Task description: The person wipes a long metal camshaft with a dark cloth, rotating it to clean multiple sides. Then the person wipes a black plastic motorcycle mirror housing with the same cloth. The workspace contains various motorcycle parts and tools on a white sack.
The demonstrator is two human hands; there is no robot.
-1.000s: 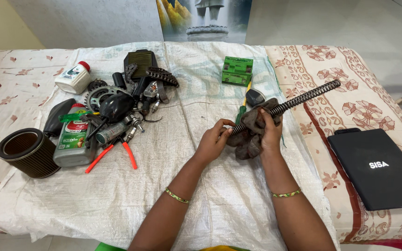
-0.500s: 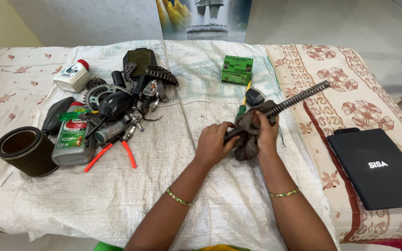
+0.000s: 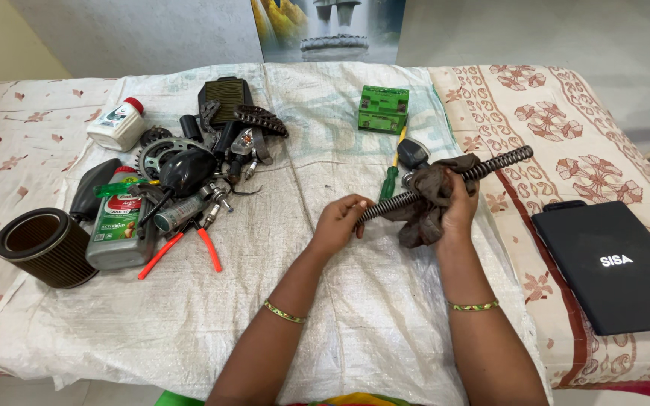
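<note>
My left hand (image 3: 339,223) grips the near end of a long dark coil spring (image 3: 499,161) that slants up to the right above a white woven sheet (image 3: 280,286). My right hand (image 3: 457,210) wraps a brown-grey rag (image 3: 429,195) around the spring's middle. Both wrists wear thin green-and-gold bangles. Behind the rag lie a green-handled screwdriver (image 3: 390,180) and a small dark part (image 3: 413,154).
At left sit a round air filter (image 3: 43,246), an oil bottle (image 3: 116,225), red-handled pliers (image 3: 182,250), a sprocket (image 3: 158,154), a chain (image 3: 261,120), a white bottle (image 3: 118,125) and a flat filter (image 3: 226,98). A green box (image 3: 383,110) stands behind. A black notebook (image 3: 618,265) lies at right.
My right hand and the rag have slid up the spring toward its far end, baring more coils near my left hand. The spring's far end has dropped slightly.
</note>
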